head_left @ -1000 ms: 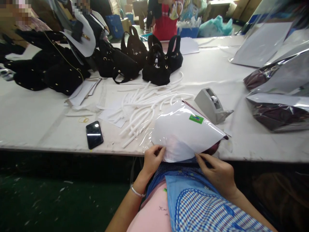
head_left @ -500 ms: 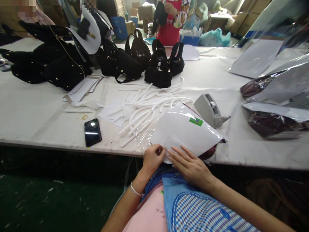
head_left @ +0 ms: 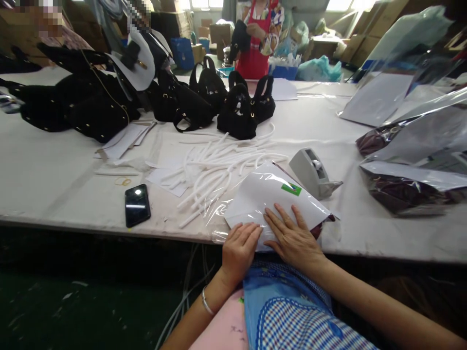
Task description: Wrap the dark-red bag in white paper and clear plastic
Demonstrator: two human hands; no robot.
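At table edge (head_left: 73,209): bagged white sheet (head_left: 248,194), pressed w/ R hand (head_left: 294,240) spread flat, nearer green label (head_left: 291,188) vs 0.5 s ago. Can't tell grip of L hand (head_left: 241,248), laid over near side, pinch now out of sight. Prob. flattening it. Tape disp. (head_left: 308,172) beside.

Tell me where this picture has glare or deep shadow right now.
In the head view, white streaks of glare cross the plastic-covered white sheet; in the same head view, bright reflections mark the black phone, the windows look overexposed, and deep shadow lies beneath the table.
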